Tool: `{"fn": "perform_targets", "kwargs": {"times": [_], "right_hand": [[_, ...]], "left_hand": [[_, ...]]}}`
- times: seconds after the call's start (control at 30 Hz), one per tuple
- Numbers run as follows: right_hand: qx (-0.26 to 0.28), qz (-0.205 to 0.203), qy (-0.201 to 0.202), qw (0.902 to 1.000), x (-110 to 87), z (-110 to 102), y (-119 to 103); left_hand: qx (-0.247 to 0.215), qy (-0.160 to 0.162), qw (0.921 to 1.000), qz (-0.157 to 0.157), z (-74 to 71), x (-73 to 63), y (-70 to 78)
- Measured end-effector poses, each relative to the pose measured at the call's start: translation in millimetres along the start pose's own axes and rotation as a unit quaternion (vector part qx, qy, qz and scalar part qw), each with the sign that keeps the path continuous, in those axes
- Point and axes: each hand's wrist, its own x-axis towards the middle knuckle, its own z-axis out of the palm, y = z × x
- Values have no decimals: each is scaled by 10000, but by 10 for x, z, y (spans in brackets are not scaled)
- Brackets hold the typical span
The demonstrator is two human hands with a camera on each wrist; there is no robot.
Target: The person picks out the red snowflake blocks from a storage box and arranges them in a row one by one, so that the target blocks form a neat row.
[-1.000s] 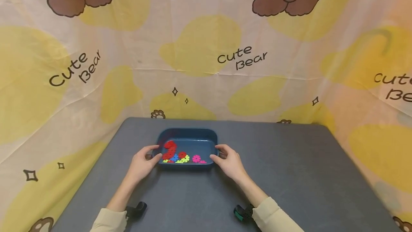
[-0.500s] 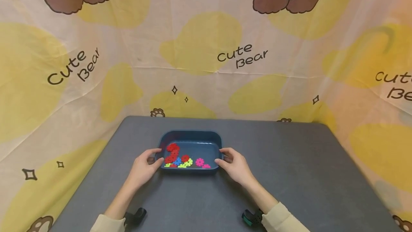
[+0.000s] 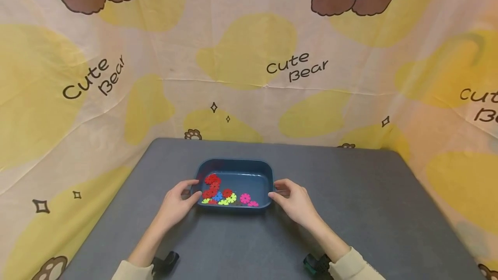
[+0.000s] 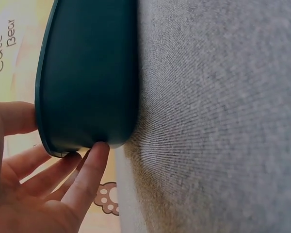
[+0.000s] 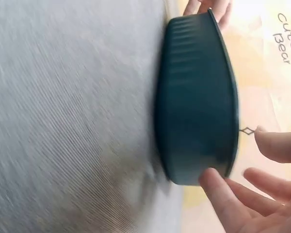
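A dark blue-green plastic box (image 3: pixel 239 209) stands on the grey table, wide side toward me. Flat snowflake-shaped building discs lie inside: several red ones (image 3: pixel 212 179) at the left, a blue one (image 3: pixel 218 196), yellow-green ones (image 3: pixel 232 198) and pink ones (image 3: pixel 245 198) along the near side. My left hand (image 3: pixel 176 202) holds the left end, thumb at the rim and fingertips against the outer wall (image 4: pixel 87 73). At the other end, my right hand (image 3: pixel 297 202) has its fingers loosely extended; a fingertip meets the wall (image 5: pixel 194 107), while the thumb stands off the rim.
The grey tabletop (image 3: pixel 350 202) extends beyond the box on both sides. Behind it and along the sides hangs a printed cloth (image 3: pixel 241 51) with bears and lettering. Dark wrist devices show by both sleeves, the left device (image 3: pixel 166 263) and the right device (image 3: pixel 316 266).
The box has shifted slightly right and toward me with both hands at its ends. My right hand has moved a little outward to the right. The discs keep their arrangement.
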Motion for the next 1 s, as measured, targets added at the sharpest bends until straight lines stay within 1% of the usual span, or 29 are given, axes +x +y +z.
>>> {"fn": "perform_targets", "kwargs": {"times": [0.17,0.37,0.5,0.67,0.83,1.0], "right_hand": [[-349,-181,22,9992,51,-147,-95],[-434,-239,-80,9987,139,-222,-231],[-395,-262,-210,9987,182,-196,-330],[-313,-453,-321,9980,248,-132,-442],[-117,-584,-516,9969,311,-64,-500],[0,-684,-659,9955,387,28,-547]], "left_hand": [[-63,-85,9999,-15,7,72,-1],[-79,-281,9995,-76,14,172,-35],[-165,-432,9989,-94,1,204,-61],[-309,-613,9976,-96,-14,231,-96],[-454,-744,9962,-28,-30,246,-119],[-473,-802,9956,40,-32,262,-123]]}}
